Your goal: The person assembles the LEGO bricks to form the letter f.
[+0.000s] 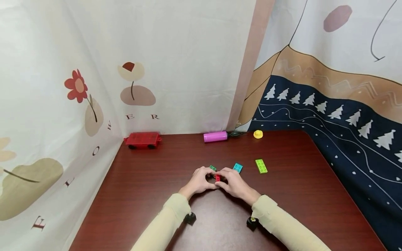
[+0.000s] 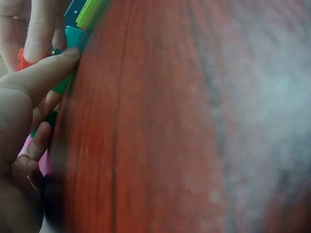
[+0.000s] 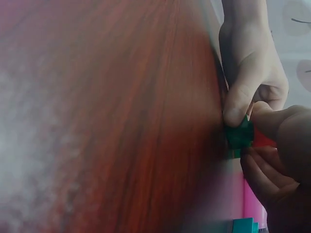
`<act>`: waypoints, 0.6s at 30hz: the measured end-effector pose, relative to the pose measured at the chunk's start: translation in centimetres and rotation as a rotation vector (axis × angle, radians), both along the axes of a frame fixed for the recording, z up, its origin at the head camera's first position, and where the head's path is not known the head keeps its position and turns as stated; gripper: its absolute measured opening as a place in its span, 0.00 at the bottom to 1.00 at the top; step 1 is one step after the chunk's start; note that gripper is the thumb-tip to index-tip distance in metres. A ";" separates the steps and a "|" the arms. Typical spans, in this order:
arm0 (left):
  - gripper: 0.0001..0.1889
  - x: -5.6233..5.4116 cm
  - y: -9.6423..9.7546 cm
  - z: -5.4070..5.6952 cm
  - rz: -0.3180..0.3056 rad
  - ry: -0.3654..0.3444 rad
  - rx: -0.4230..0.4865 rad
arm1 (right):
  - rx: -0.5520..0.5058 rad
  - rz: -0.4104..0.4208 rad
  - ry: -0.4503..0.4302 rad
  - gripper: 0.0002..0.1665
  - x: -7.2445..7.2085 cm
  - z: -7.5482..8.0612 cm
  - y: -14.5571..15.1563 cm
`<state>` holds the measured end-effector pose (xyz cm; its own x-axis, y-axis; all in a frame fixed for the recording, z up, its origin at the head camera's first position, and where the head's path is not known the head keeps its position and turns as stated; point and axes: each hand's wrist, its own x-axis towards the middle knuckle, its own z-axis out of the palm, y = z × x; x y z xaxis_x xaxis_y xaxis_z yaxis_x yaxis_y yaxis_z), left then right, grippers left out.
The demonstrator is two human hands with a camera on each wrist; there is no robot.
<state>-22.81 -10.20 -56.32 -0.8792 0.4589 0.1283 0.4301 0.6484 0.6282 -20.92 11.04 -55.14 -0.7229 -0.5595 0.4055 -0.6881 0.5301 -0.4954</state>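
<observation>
My left hand [image 1: 200, 181] and right hand [image 1: 235, 182] meet over the middle of the table [image 1: 207, 223]. Between the right thumb and fingers is a small red toy brick [image 1: 217, 178], pinched just above a dark green brick [image 3: 240, 135]. The left thumb presses against that green brick in the right wrist view, with the left fingers around its far side. Part of both bricks is covered by the fingers. Just beyond the hands lies another green brick [image 1: 213, 167]. A blue studded brick [image 1: 237, 167] sits near the right fingertips.
A lime green brick [image 1: 261, 166] lies to the right. Along the back edge stand a red wheeled toy wagon [image 1: 143, 139], a purple cylinder [image 1: 215, 136] with a dark cord, and a small yellow piece [image 1: 258, 134]. Printed curtains [image 1: 188, 69] hang behind the table.
</observation>
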 end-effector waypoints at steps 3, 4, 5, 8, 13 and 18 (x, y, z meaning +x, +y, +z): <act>0.23 -0.1 0.0 0.2 0.005 -0.008 0.007 | -0.019 -0.002 0.002 0.20 -0.1 0.0 0.0; 0.23 -0.1 0.0 0.3 0.006 -0.010 0.004 | -0.022 0.000 0.002 0.20 -0.1 0.0 0.0; 0.23 -0.1 -0.1 0.3 0.006 -0.011 0.000 | -0.020 0.001 0.003 0.20 -0.2 0.0 -0.1; 0.23 -0.1 -0.1 0.2 0.007 -0.015 -0.014 | -0.006 0.005 0.003 0.20 -0.2 0.1 -0.2; 0.23 0.0 -0.2 0.0 0.007 -0.008 -0.002 | 0.006 -0.002 -0.025 0.20 -0.4 0.2 -0.4; 0.23 0.0 -0.1 -0.1 -0.025 0.015 0.012 | -0.015 -0.004 -0.053 0.18 -0.5 0.4 -0.3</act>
<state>-22.78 -10.31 -56.44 -0.8654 0.4790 0.1470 0.4554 0.6297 0.6294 -21.43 10.76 -54.71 -0.7458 -0.5509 0.3747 -0.6587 0.5253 -0.5387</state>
